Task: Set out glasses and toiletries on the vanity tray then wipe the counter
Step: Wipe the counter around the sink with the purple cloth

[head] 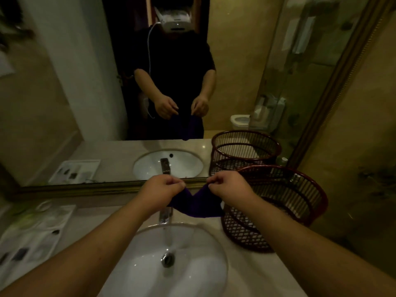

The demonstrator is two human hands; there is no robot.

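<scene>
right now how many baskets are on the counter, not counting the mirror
1. The basket stands on the counter right of the sink, beside the right hand. The other one behind it is only its reflection in the mirror.

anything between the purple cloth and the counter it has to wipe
The left hand and right hand pinch the cloth above the running faucet, which stands right under it. To the right the basket sits on the counter; to the left, the tray. Nothing else visible.
</scene>
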